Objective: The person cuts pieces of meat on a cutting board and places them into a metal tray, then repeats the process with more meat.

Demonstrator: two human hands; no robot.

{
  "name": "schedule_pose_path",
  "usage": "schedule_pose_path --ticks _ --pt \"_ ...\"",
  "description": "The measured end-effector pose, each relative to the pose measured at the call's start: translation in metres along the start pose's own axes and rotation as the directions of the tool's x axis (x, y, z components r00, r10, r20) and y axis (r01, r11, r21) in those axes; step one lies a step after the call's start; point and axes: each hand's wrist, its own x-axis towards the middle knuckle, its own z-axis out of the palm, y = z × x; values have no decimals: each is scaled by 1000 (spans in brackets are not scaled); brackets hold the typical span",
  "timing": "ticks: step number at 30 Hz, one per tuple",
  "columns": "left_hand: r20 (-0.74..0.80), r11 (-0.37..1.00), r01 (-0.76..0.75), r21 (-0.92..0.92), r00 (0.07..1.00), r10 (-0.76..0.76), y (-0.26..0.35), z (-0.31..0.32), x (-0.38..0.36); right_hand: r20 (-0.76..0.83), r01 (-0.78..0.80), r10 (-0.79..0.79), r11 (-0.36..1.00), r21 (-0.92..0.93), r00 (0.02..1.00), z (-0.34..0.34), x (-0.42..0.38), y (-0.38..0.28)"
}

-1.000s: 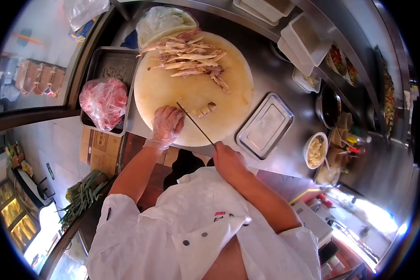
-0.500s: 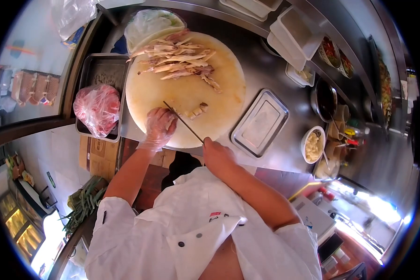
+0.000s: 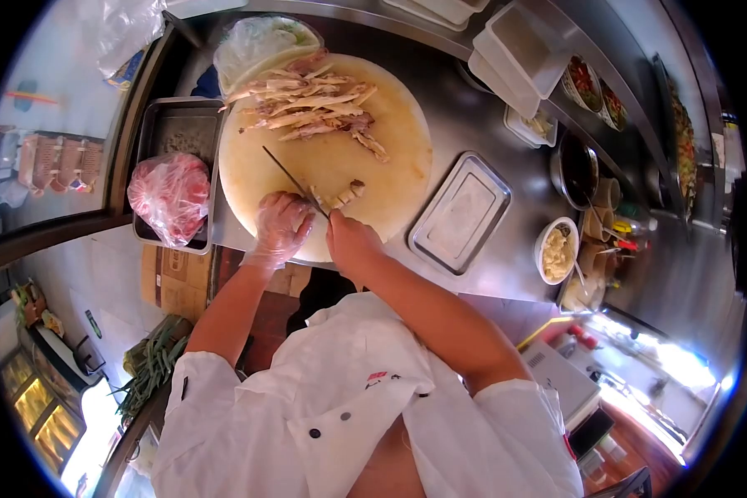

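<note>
My right hand [image 3: 353, 242] is wrapped round the handle of a knife [image 3: 284, 168], its thin dark blade seen edge-on over the round chopping board [image 3: 402, 178]. Close against the blade's left side rests my left hand [image 3: 282, 222] in a clear plastic glove, fingers curled down on the board; whatever lies under them is hidden. Just right of the blade are several small cut chunks [image 3: 345, 197], pale with one darker piece. A heap of long, pale and pinkish meat strips [image 3: 315, 104] covers the board's far part.
Left of the board, a dark tray [image 3: 187, 112] holds a plastic bag of red meat [image 3: 170, 195]. On the right lie a shallow metal tray [image 3: 461, 213] and a white bowl of pale paste [image 3: 558, 253]. White containers [image 3: 519, 62] stand at the back right. A bagged bundle [image 3: 266, 46] touches the board's far edge.
My right hand has moved left and away from me with the knife, so the blade reaches farther across the board. My left hand stays nearly in place, fingers curled.
</note>
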Motion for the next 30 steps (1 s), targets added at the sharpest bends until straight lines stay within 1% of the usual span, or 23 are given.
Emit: schedule_pose_path --ticks 3,4,5,6,9,10,13,14,16,17,18,19,20,21,22,23,25,26,29,30 --pt "10 999 42 -32 999 -42 -2 4 -6 -74 81 -76 994 70 994 -2 5 14" --pt "-4 999 34 -22 999 -35 -1 -1 -4 -96 117 -108 988 98 990 -10 5 19" --pt "-19 1000 27 -10 999 -27 0 -5 -2 -123 110 -94 985 132 988 -15 3 22" --pt "-29 1000 26 0 999 -26 2 -10 -4 -141 99 -75 981 169 987 -20 -6 22" --pt "-53 973 229 6 972 -228 3 -12 -30 -192 36 19 959 280 981 -47 -43 21" --pt "-34 973 215 81 977 -213 0 -12 -35 -211 14 55 949 314 976 -57 -54 23" --pt "19 965 246 93 968 -249 15 -1 -31 -239 -79 183 919 386 954 -72 -77 41" --pt "45 966 258 5 965 -258 21 3 -24 -241 -105 218 907 409 946 -71 -84 52" --pt "94 979 204 9 975 -204 21 13 -5 -240 -155 287 879 450 928 -64 -97 75" --pt "118 984 176 9 977 -176 19 18 5 -237 -166 297 876 452 925 -62 -104 82" --pt "67 986 148 73 986 -153 14 26 10 -235 -177 309 873 454 922 -61 -112 88" --pt "79 990 119 77 989 -125 3 30 14 -234 -188 320 870 456 918 -60 -119 90" --pt "92 993 88 81 991 -96 -10 32 19 -184 -269 394 838 475 900 -60 -126 90" --pt "107 995 57 85 992 -66 -22 32 23 -169 -296 426 815 497 889 -60 -131 88" --pt "55 994 -1 110 998 -5 -30 27 29 -150 -324 459 790 521 876 -59 -137 85" --pt "47 990 8 139 999 -15 -36 20 32 -132 -350 491 762 545 861 -58 -142 84" --pt "32 980 21 200 999 -28 -36 5 47 -128 -355 477 784 510 870 -46 -150 99" --pt "10 974 -19 228 1000 17 -26 -4 52 -124 -357 470 794 493 874 -42 -152 105" --pt "123 991 -131 -12 984 131 -12 8 41 -153 -320 435 819 476 887 -50 -156 97" --pt "132 987 -161 3 978 159 12 3 49 -166 -296 418 824 483 893 -50 -155 97"
